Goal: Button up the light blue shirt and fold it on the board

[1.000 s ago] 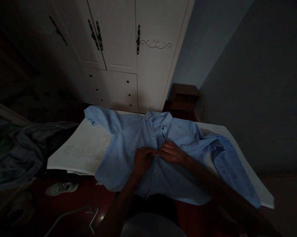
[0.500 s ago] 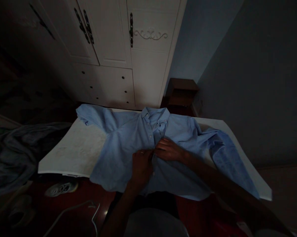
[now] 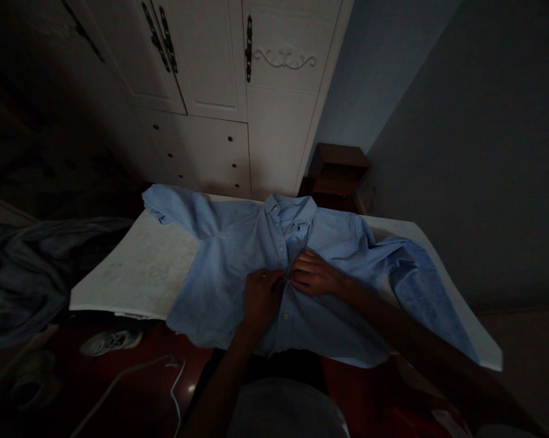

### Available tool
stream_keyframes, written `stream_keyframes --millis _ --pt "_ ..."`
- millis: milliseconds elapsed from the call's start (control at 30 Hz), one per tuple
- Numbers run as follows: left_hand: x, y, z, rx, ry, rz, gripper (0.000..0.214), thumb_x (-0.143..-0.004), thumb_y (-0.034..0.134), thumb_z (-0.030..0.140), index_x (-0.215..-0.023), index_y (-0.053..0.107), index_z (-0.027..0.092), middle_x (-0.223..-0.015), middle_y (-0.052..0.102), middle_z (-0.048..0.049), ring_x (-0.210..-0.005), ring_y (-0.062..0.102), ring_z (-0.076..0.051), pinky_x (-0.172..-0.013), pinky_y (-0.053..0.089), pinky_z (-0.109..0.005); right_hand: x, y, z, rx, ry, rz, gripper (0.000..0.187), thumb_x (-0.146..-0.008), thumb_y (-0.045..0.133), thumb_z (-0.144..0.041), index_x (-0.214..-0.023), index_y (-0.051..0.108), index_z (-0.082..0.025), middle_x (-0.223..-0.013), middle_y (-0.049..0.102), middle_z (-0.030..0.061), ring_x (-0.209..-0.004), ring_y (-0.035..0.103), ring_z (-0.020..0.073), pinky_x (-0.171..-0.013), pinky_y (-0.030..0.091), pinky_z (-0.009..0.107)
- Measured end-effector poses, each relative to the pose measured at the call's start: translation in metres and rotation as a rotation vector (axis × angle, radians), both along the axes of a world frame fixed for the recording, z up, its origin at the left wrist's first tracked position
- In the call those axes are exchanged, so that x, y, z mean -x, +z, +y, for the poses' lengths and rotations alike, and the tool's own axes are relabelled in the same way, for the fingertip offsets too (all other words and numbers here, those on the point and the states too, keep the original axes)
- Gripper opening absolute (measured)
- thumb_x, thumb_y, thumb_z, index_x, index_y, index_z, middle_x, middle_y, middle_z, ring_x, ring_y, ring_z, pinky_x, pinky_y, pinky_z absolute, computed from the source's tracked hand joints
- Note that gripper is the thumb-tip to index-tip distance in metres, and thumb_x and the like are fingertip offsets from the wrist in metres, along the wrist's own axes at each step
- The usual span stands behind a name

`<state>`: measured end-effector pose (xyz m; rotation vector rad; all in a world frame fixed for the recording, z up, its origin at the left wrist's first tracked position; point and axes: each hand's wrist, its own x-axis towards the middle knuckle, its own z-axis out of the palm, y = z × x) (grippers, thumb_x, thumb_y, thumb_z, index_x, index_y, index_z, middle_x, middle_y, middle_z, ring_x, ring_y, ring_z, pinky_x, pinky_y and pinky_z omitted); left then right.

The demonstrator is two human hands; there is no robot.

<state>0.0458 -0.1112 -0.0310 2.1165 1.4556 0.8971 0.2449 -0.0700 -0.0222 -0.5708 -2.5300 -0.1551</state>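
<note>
A light blue button-up shirt point(image 3: 238, 255) lies face up on a white board point(image 3: 142, 274), collar toward the wardrobe, sleeves spread to both sides. My left hand point(image 3: 262, 298) and my right hand point(image 3: 313, 274) meet at the shirt's front placket in the middle of the chest. Both hands have their fingers curled and pinched on the placket fabric by a button. The fingertips touch each other there. The room is dim, so what lies under the fingertips is hidden.
A white wardrobe point(image 3: 220, 91) with drawers stands behind the board. A brown nightstand point(image 3: 341, 173) sits beside it. Dark cloth point(image 3: 32, 267) is heaped at the left. A shoe point(image 3: 110, 342) and a white wire hanger point(image 3: 132, 377) lie on the red floor.
My hands stay pinched at the placket and have shifted only slightly. The view has drifted a little, with the shirt appearing a bit higher and to the left.
</note>
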Motion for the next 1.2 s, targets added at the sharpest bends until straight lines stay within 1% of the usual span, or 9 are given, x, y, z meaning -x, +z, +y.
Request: stream_keyframes --millis 200,367,467,633,733,833,933,1033,1200 --pt "0.001 -0.004 0.004 0.018 0.016 -0.197 0.016 -0.08 0.07 0.01 -0.088 0.074 0.023 -0.088 0.076 -0.0003 -0.083 0.068 -0.017 -0.084 0.051 -0.034 -0.001 -0.002 0.0 -0.014 0.018 0.032 0.012 -0.09 0.059 -0.023 -0.083 0.068 -0.019 -0.077 0.065 0.0028 -0.075 0.052 0.0156 -0.072 0.041 0.032" --pt "0.001 -0.002 0.004 0.063 0.041 -0.275 0.015 -0.079 0.07 0.011 -0.085 0.075 0.024 -0.087 0.076 0.0009 -0.084 0.07 -0.016 -0.086 0.053 -0.034 -0.004 -0.005 -0.001 -0.02 0.017 0.02 0.011 -0.091 0.059 -0.024 -0.086 0.068 -0.02 -0.079 0.066 0.0026 -0.077 0.054 0.0158 -0.072 0.042 0.033" --pt "0.001 -0.001 0.003 0.075 0.046 -0.288 0.015 -0.079 0.07 0.011 -0.086 0.075 0.023 -0.087 0.076 0.0006 -0.084 0.07 -0.016 -0.086 0.053 -0.034 -0.007 0.002 -0.003 -0.024 0.026 -0.015 0.012 -0.091 0.058 -0.024 -0.087 0.068 -0.02 -0.08 0.065 0.0025 -0.077 0.053 0.0157 -0.071 0.042 0.033" --pt "0.001 -0.002 0.003 0.076 0.05 -0.279 0.015 -0.079 0.069 0.011 -0.085 0.075 0.024 -0.088 0.076 -0.0001 -0.086 0.07 -0.017 -0.088 0.053 -0.035 -0.01 0.02 -0.006 -0.027 -0.005 -0.088 0.016 -0.095 0.054 -0.026 -0.089 0.067 -0.019 -0.082 0.063 0.0028 -0.079 0.053 0.0159 -0.074 0.045 0.034" --pt "0.001 -0.002 0.003 0.095 0.048 -0.291 0.015 -0.079 0.069 0.011 -0.086 0.075 0.024 -0.089 0.077 -0.0006 -0.086 0.07 -0.017 -0.088 0.053 -0.035 -0.007 0.023 -0.007 -0.04 -0.016 -0.123 0.017 -0.096 0.051 -0.023 -0.091 0.067 -0.02 -0.085 0.064 0.0031 -0.08 0.052 0.0158 -0.073 0.045 0.033" --pt "0.0 -0.001 0.002 0.118 0.067 -0.31 0.013 -0.079 0.07 0.013 -0.087 0.075 0.022 -0.09 0.077 -0.0016 -0.087 0.07 -0.018 -0.09 0.053 -0.037 -0.001 0.02 -0.006 -0.039 -0.02 -0.137 0.017 -0.097 0.05 -0.023 -0.093 0.067 -0.02 -0.086 0.065 0.0037 -0.08 0.053 0.0163 -0.071 0.045 0.033" --pt "0.0 0.0 0.002 0.145 0.093 -0.334 0.012 -0.079 0.071 0.014 -0.088 0.075 0.021 -0.091 0.076 -0.0021 -0.088 0.07 -0.018 -0.09 0.053 -0.037 0.001 0.014 -0.004 -0.034 -0.028 -0.134 0.018 -0.097 0.051 -0.024 -0.089 0.067 -0.02 -0.083 0.066 0.0044 -0.078 0.053 0.0174 -0.069 0.045 0.034" --pt "-0.001 0.0 0.001 0.153 0.085 -0.36 0.011 -0.08 0.069 0.014 -0.086 0.075 0.021 -0.089 0.077 -0.0019 -0.086 0.071 -0.017 -0.089 0.054 -0.036 0.0 0.008 -0.004 -0.028 -0.051 -0.14 0.021 -0.098 0.05 -0.025 -0.088 0.067 -0.02 -0.083 0.067 0.0048 -0.078 0.054 0.0175 -0.069 0.044 0.035" --pt "-0.002 0.0 0.002 0.158 0.073 -0.396 0.011 -0.081 0.067 0.015 -0.085 0.075 0.022 -0.088 0.077 -0.001 -0.086 0.072 -0.017 -0.088 0.056 -0.034 -0.001 0.001 -0.006 -0.039 -0.058 -0.097 0.017 -0.097 0.052 -0.022 -0.092 0.068 -0.02 -0.083 0.067 0.0046 -0.078 0.055 0.0166 -0.07 0.043 0.033"
